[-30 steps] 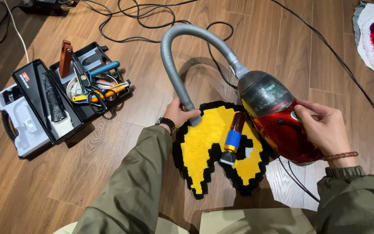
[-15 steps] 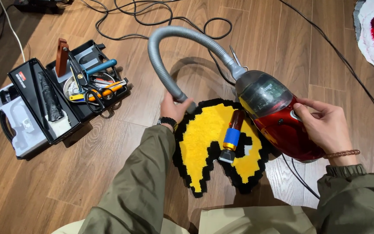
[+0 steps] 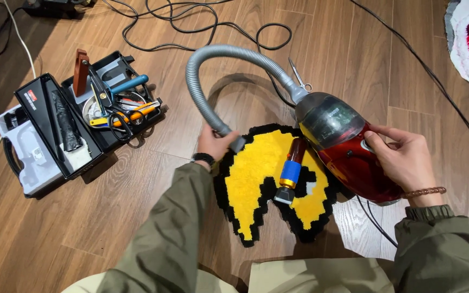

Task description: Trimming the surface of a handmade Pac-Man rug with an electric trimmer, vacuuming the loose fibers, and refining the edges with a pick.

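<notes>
While the hose [image 3: 213, 70] arches nozzle-down | left hand [image 3: 215, 144] fingers clamp its end | right hand [image 3: 405, 160] seemingly grips vacuum [image 3: 348, 146].

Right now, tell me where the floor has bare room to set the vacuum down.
Bare wood lies between the open tool case and the left hand, running down to the lower left corner. A smaller patch sits right of the red vacuum, between two black cables. It is crowded around the yellow rug and among the looped cords at the top.
</notes>
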